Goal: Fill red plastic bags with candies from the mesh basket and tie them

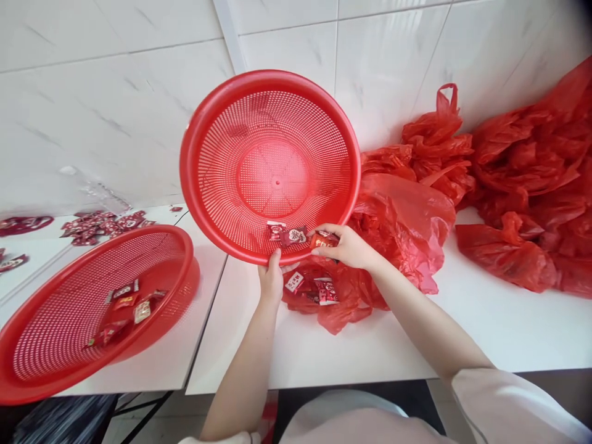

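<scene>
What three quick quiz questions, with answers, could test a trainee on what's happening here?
1. Which part of the tilted basket does the left hand grip?
2. True or false: the second basket, at the left, contains no packets.
3. What is between the right hand's thumb and fingers? A) a spoon; B) a red packet; C) a plate.

Key: 1. Its lower rim. 2. False; several packets lie inside. 3. B.

Two perforated baskets (272,78); one left hand (272,280), one right hand (350,246); three wrapped packets (293,237) at the raised basket's lower rim (one gripped by the right hand), about five in the other; plastic bags (522,160) too heaped to count.
</scene>
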Tool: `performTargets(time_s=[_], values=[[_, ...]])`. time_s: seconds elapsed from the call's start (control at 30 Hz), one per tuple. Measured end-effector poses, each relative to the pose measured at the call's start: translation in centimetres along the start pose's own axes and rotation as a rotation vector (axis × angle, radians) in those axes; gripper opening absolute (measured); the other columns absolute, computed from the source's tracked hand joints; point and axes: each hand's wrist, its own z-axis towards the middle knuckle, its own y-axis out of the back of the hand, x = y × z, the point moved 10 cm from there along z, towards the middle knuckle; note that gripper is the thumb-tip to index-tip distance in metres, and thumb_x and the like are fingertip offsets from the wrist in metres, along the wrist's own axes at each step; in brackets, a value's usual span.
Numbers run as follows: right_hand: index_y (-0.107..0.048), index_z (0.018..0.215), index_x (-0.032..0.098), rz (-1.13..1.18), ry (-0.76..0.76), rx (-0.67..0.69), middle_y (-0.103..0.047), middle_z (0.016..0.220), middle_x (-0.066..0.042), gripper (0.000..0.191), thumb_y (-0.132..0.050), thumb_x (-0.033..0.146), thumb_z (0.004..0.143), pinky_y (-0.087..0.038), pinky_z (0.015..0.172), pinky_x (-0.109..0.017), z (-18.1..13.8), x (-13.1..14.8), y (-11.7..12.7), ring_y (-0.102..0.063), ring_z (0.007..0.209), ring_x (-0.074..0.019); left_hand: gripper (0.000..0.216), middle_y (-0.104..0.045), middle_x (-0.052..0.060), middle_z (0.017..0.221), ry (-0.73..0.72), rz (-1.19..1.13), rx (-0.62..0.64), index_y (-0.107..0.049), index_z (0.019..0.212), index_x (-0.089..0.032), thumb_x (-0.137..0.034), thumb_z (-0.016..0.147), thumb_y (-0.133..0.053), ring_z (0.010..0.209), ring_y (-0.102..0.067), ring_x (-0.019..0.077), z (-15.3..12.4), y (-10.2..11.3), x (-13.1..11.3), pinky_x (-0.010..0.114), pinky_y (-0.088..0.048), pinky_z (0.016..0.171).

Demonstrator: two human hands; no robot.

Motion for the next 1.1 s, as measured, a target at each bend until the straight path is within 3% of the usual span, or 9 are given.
performTargets(time_s=[0.2,0.53,0.9,1.03,1.1], values=[[-0.065,0.115,0.017,-0.098,0.038,0.112,-0.071,0.105,-0.005,0.034,-0.065,0.024,0.082,-0.051,0.089,-0.034,-0.7,1.1,-2.1,-0.068,0.093,-0.0189,0.054,-0.059,0.008,0.132,-0.081,-0.037,-0.073,-0.053,0.128,-0.027,-0.031,0.077,-0.069,0.101,-0.068,0.0242,0.9,1.5,-1.6,0.040,-0.062,0.077],[-0.064,0.118,0.017,-0.131,0.064,0.183,-0.069,0.119,-0.007,0.034,-0.054,0.011,0.086,-0.049,0.100,-0.037,-0.9,1.4,-2.9,-0.066,0.109,-0.0193,0.053,-0.057,0.006,0.133,-0.112,-0.035,-0.091,-0.052,0.129,-0.030,-0.031,0.078,-0.068,0.103,-0.066,0.0223,1.4,2.1,-2.1,0.039,-0.061,0.079],[-0.064,0.120,0.018,0.023,0.031,0.281,-0.070,0.118,-0.008,0.034,-0.060,0.035,0.090,-0.053,0.096,-0.037,-1.3,1.8,-3.5,-0.067,0.107,-0.0205,0.060,-0.058,0.010,0.133,-0.133,-0.028,-0.055,-0.048,0.135,-0.026,-0.033,0.079,-0.068,0.103,-0.067,0.0263,1.3,1.8,-2.0,0.040,-0.060,0.082],[-0.066,0.113,0.020,-0.053,0.117,0.126,-0.072,0.110,-0.006,0.030,-0.054,0.040,0.094,-0.055,0.090,-0.036,-1.1,2.8,-2.0,-0.068,0.099,-0.0190,0.061,-0.060,0.010,0.130,-0.106,-0.031,-0.051,-0.048,0.136,-0.027,-0.032,0.078,-0.069,0.097,-0.069,0.0260,1.0,1.4,-1.7,0.039,-0.062,0.075],[-0.064,0.115,0.020,-0.182,0.209,0.006,-0.069,0.116,-0.008,0.030,-0.052,0.038,0.096,-0.051,0.096,-0.038,-1.0,3.5,-1.0,-0.065,0.107,-0.0201,0.058,-0.063,0.010,0.125,-0.086,-0.012,-0.042,-0.050,0.133,-0.026,-0.034,0.078,-0.069,0.093,-0.070,0.0255,0.6,1.0,-1.3,0.038,-0.062,0.070]])
